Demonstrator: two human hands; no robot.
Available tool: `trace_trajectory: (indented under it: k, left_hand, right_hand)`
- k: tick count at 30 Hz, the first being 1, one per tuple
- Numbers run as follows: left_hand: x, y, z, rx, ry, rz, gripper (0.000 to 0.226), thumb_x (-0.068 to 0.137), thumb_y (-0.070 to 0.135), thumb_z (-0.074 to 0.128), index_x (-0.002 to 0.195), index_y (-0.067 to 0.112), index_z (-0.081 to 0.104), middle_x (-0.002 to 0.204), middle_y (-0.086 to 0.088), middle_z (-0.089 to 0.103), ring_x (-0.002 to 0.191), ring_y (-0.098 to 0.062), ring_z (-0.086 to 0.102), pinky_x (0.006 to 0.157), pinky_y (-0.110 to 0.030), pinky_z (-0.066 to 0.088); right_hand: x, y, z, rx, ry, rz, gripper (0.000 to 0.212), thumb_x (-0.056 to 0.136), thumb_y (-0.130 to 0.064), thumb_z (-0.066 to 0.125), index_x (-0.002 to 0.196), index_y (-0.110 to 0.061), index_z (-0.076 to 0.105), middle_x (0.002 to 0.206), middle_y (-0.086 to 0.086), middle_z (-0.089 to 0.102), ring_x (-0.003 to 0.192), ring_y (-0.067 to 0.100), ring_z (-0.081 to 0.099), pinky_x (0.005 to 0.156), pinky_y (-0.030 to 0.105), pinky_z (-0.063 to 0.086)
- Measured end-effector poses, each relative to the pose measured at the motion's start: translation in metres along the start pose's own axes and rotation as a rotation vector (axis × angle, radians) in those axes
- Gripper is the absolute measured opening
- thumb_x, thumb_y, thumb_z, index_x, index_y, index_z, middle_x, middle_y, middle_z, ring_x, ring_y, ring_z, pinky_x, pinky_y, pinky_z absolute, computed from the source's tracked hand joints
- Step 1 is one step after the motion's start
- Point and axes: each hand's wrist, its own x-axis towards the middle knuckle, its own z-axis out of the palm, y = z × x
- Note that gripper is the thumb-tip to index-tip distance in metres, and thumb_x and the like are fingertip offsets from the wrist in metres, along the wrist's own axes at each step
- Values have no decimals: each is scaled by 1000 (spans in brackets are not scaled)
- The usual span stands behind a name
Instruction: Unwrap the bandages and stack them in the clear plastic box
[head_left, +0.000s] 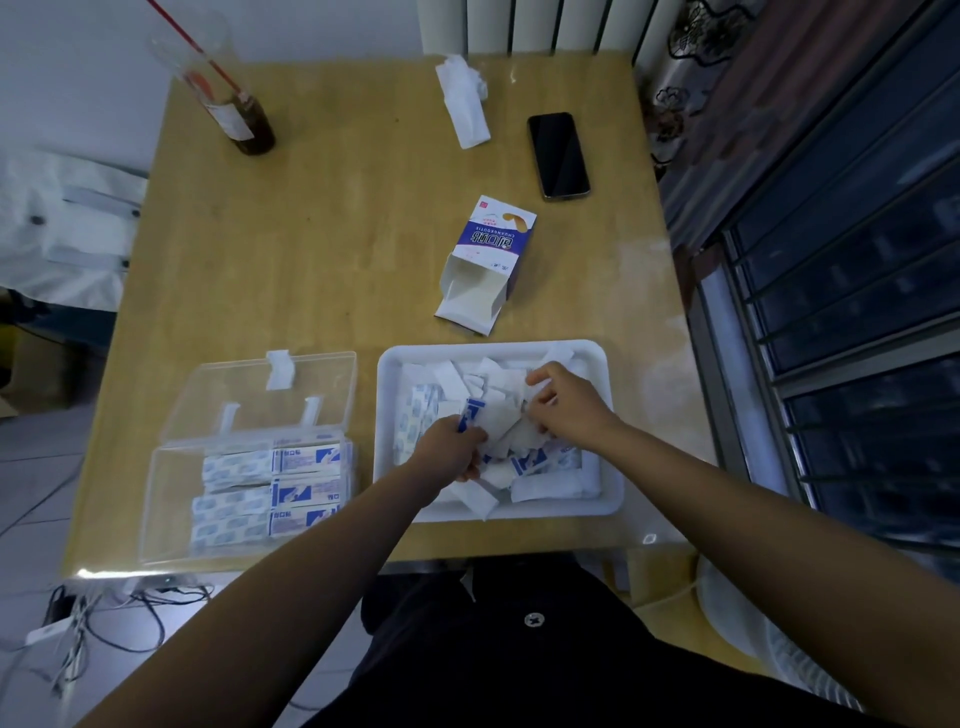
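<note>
While both hands work inside the white tray (613, 499), the left hand (451, 451) is curled around a blue-and-white bandage wrapper (471, 413), its end sticking up past the knuckles. Right hand (563, 402) sits further back in the tray, fingers bent down into the loose white paper scraps (498, 384) — whether it actually pinches anything, I cannot tell. Tray contents: a jumble of torn white paper with several wrapped bandages (530, 460) mixed in.

Clear plastic box (161, 499) stands just left of the tray on the wooden table (322, 249), lid (260, 389) swung open and back. Inside it, bandage strips (275, 488) lie stacked in overlapping rows, filling the right part.

Beyond the tray — an opened bandage carton (488, 260) lying on its side, a dark phone (558, 155), a crumpled white wrapper (465, 98), and a plastic cup (228, 88) with a red straw at the far left corner.
</note>
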Motion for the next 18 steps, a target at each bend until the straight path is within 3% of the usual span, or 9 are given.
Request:
trace_trajectory:
  k: [4, 7, 10, 13, 15, 18]
  left_hand:
    - [5, -1, -5, -30, 53, -15, 12, 92, 9, 49, 81, 7, 54, 59, -8, 48, 48, -20, 43, 53, -27, 39]
    - [6, -3, -8, -38, 42, -25, 8, 92, 7, 48, 85, 5, 52, 64, -8, 43, 50, -19, 38, 49, -26, 35]
    - [6, -3, -9, -66, 3, -32, 7, 91, 5, 48, 84, 5, 49, 64, -9, 40, 50, -18, 34, 46, -24, 33]
    - [5, -4, -7, -97, -30, -48, 12, 91, 3, 49, 80, 5, 48, 61, -8, 39, 47, -17, 32, 42, -21, 32]
    - [4, -4, -5, -99, -42, -51, 12, 92, 3, 48, 80, 4, 48, 58, -7, 38, 46, -17, 31, 41, -20, 32]
    - [2, -3, -2, -93, -63, -47, 8, 93, 4, 47, 86, 4, 48, 58, -7, 37, 46, -17, 31, 43, -21, 31]
  right_hand:
    - [-5, 7, -8, -236, -78, -9, 9, 87, -12, 57, 89, -14, 65, 81, 5, 67, 79, 24, 65, 72, 39, 56]
    - [-5, 9, -7, -387, -55, 4, 14, 80, -15, 62, 66, -12, 59, 73, 9, 67, 69, 21, 61, 59, 29, 44]
    - [-8, 3, -8, -617, -147, 28, 18, 76, -28, 73, 88, -17, 67, 89, 4, 69, 78, 19, 62, 60, 28, 44]
    - [-15, 1, -4, -828, -208, -25, 50, 75, -32, 78, 113, -19, 49, 107, 2, 54, 91, 23, 57, 67, 33, 45]
    - [-16, 5, 2, -920, -153, -102, 58, 75, -32, 78, 117, -16, 42, 111, 5, 47, 92, 26, 56, 67, 36, 45]
    - [-14, 14, 7, -904, -78, -143, 40, 79, -27, 74, 108, -13, 50, 112, 8, 44, 94, 27, 52, 63, 34, 40]
